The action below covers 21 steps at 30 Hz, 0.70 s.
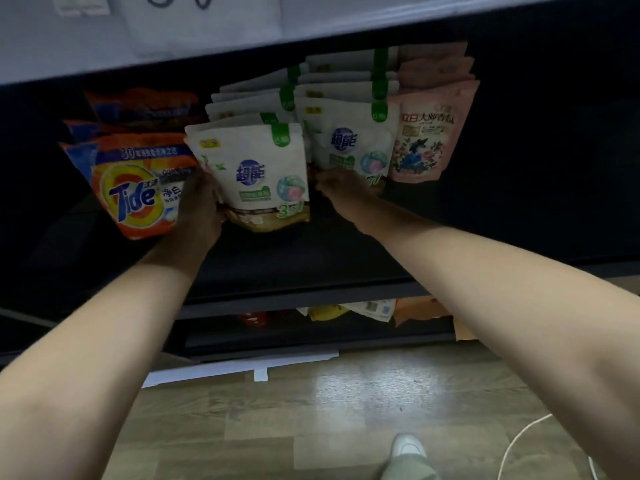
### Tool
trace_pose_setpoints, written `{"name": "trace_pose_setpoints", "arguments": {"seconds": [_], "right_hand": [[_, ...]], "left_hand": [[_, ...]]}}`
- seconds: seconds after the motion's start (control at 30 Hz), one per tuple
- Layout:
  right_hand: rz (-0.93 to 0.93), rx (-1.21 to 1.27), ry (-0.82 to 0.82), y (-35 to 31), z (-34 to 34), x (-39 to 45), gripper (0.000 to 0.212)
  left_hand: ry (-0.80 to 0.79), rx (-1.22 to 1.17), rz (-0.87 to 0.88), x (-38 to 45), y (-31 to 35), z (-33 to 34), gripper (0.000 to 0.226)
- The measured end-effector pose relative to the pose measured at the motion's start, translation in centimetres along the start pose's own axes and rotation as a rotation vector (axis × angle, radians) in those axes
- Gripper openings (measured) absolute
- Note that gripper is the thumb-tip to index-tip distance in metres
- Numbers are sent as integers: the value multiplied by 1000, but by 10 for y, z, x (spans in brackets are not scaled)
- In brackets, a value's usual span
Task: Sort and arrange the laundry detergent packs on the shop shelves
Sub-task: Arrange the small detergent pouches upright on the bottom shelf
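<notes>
On the dark middle shelf (284, 251) stand rows of detergent packs. An orange Tide pack (135, 188) fronts the left row. A white pack with green tab (252, 174) leads the middle row, and my left hand (201, 206) grips its left edge. A second row of white packs (349, 140) stands to its right. My right hand (337, 187) reaches between the two white rows, fingers at the front white pack's right side; the fingertips are hidden. A pink flowered pack (426, 133) fronts the rightmost row.
A pale upper shelf board (173, 36) overhangs the packs. The lower shelf (349, 311) holds red, yellow and orange packs. Below lie a wooden floor (311, 417), a white cable (519, 441) and my shoe (408, 448).
</notes>
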State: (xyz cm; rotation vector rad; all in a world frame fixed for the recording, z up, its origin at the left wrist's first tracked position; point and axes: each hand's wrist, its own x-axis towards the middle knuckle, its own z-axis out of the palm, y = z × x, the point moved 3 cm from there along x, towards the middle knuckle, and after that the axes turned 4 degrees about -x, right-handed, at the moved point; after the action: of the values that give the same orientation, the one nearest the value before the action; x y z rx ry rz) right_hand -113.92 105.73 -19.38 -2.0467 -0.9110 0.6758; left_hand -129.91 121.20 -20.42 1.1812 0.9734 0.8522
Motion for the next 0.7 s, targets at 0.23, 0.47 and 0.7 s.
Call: {"name": "trace_pose_setpoints", "arguments": {"seconds": [0.23, 0.47, 0.7], "right_hand": [[-23, -118, -32, 29, 12, -3, 31], [31, -361, -156, 49, -14, -62, 36], [55, -667, -291, 48, -82, -172, 39]], "left_hand": [[209, 49, 64, 25, -22, -9, 32], [216, 464, -52, -17, -25, 0, 43], [-351, 1089, -153, -157, -13, 64, 38]]}}
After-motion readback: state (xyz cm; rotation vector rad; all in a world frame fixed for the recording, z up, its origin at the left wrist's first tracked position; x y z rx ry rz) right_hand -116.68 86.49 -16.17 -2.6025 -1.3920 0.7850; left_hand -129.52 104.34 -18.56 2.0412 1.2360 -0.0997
